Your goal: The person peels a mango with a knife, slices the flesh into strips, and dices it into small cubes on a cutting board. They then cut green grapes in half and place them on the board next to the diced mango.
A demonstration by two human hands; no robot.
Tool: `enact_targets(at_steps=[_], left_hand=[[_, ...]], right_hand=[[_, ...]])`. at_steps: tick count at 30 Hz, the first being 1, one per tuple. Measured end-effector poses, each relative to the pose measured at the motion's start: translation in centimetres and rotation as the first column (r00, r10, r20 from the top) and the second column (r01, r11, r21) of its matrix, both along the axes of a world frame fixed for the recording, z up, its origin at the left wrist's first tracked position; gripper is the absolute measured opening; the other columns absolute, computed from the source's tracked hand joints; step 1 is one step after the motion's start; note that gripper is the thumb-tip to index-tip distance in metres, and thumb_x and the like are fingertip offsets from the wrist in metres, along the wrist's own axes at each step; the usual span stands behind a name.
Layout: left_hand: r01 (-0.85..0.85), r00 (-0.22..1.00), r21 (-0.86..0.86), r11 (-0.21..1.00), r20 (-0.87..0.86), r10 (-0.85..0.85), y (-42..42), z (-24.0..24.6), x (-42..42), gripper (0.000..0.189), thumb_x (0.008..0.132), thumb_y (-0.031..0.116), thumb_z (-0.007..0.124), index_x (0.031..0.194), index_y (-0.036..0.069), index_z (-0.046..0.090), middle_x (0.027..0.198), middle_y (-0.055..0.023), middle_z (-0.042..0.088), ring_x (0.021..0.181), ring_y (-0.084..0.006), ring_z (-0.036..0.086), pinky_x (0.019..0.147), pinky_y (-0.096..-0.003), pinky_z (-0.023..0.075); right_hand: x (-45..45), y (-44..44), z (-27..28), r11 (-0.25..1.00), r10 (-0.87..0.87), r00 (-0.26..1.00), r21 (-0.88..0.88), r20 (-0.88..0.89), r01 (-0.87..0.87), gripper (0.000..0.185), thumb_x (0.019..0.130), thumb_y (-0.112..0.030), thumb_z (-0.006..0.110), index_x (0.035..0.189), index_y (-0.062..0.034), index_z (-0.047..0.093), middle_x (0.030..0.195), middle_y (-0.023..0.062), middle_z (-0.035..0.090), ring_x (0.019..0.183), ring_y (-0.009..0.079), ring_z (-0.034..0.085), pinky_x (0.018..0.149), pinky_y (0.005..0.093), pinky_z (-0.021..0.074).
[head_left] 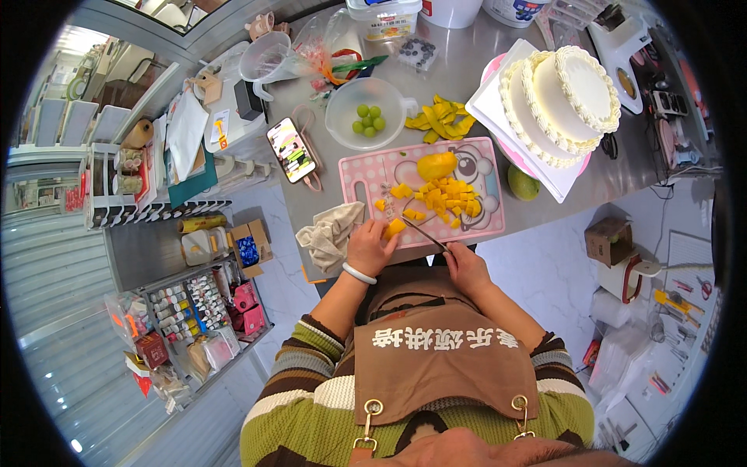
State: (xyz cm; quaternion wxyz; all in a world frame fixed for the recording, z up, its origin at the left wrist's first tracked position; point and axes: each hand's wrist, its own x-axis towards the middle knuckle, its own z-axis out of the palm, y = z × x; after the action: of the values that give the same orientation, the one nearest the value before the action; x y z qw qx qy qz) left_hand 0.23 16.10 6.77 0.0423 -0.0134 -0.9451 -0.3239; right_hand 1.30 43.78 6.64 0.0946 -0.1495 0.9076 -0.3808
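Observation:
My left hand [370,245] is at the lower left of a pink cutting board [362,169] with polka dots and a cartoon print. Its fingertips hold a yellow mango piece [395,227] against the board. In my right hand [467,265] is the handle of a knife [426,234], whose blade slants across the board's near edge, its tip just right of that piece. A pile of mango cubes [446,195] spreads over the middle and right of the board. Behind the pile sits a larger peeled mango chunk [436,166]. A crumpled beige cloth [330,233] lies beside my left hand.
Beyond the board stand a plastic jug [335,125] holding green grapes [369,121] and a heap of mango peels [440,119]. A tiered white cake [575,87] is at right, near a whole green mango [523,182]. A lit phone [292,150] lies left, blueberries [417,52] farther back.

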Motion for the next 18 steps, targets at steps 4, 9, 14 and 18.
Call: enact_targets(at_steps=[4,9,14,18], left_hand=[[0.012,0.999,0.034,0.999,-0.047,-0.01,-0.6,0.5,0.4,0.032,0.081,0.021,0.089,0.101,0.007,0.069,0.086,-0.0092,0.066,0.077,-0.0267,0.069,0.069,-0.0385,0.0564],[-0.026,0.999,0.006,1.0,0.036,0.026,-0.5,0.7,0.9,0.03,0.08,0.022,0.089,0.098,0.007,0.071,0.086,-0.0077,0.067,0.075,-0.0255,0.069,0.066,-0.0378,0.0569],[-0.056,0.998,0.039,0.998,0.031,0.054,0.1,0.2,0.8,0.027,0.081,0.022,0.089,0.096,0.008,0.071,0.081,-0.0059,0.066,0.072,-0.0249,0.069,0.064,-0.0389,0.0554],[-0.052,0.998,-0.001,0.999,0.022,0.052,0.3,0.0,0.6,0.025,0.081,0.022,0.088,0.095,0.009,0.071,0.08,-0.0061,0.065,0.071,-0.0258,0.069,0.062,-0.0395,0.0544]], right_hand=[[0.0,-0.3,0.7,0.998,0.069,0.992,0.009,-0.102,-0.069,0.019,0.102,-0.016,0.066,0.118,-0.006,0.065,0.099,0.0142,0.069,0.09,0.0378,0.07,0.073,0.0458,0.0587],[-0.3,-1.9,1.2,0.979,0.192,0.968,0.098,-0.164,-0.178,0.019,0.1,-0.016,0.067,0.116,-0.0085,0.063,0.096,0.0098,0.065,0.088,0.0314,0.07,0.069,0.0423,0.059],[-0.2,-2.3,0.9,0.963,0.226,0.966,0.178,-0.128,-0.202,0.016,0.098,-0.016,0.066,0.111,-0.0078,0.061,0.097,0.0094,0.065,0.09,0.0304,0.07,0.069,0.042,0.0593],[-0.5,-2.5,0.1,0.926,0.288,0.952,0.284,-0.102,-0.249,0.017,0.095,-0.014,0.067,0.109,-0.0075,0.061,0.097,0.009,0.065,0.09,0.0295,0.07,0.07,0.0408,0.0592]])
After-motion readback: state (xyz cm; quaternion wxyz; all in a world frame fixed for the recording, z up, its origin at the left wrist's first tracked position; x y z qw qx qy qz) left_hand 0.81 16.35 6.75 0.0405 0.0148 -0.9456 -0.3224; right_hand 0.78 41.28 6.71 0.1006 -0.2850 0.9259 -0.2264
